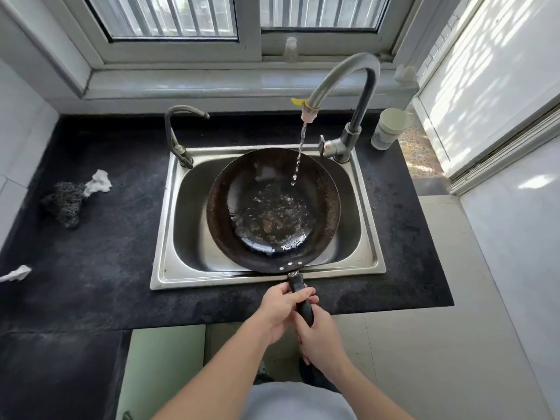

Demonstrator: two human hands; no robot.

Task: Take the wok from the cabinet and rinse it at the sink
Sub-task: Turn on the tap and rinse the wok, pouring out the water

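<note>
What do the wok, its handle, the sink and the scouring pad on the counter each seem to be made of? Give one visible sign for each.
Wok: probably carbon steel or iron; dark, matte, browned rim, riveted.
Handle: likely black plastic; smooth, slightly glossy.
Sink: stainless steel; brushed silver with soft reflections.
Scouring pad: seemingly steel wool; grey tangled mesh.

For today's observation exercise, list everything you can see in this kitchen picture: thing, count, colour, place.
Wok: 1, black, in sink, under running water.
Sink: 1, steel, set in counter.
Tall faucet: 1, grey, sink's back right.
Small tap: 1, grey, back left.
Counter: 1, black.
Scourer: 1, grey, left counter.
Cup: 1, white, right counter.
Left hand: 1, gripping wok handle.
Right hand: 1, on handle's end.
</note>
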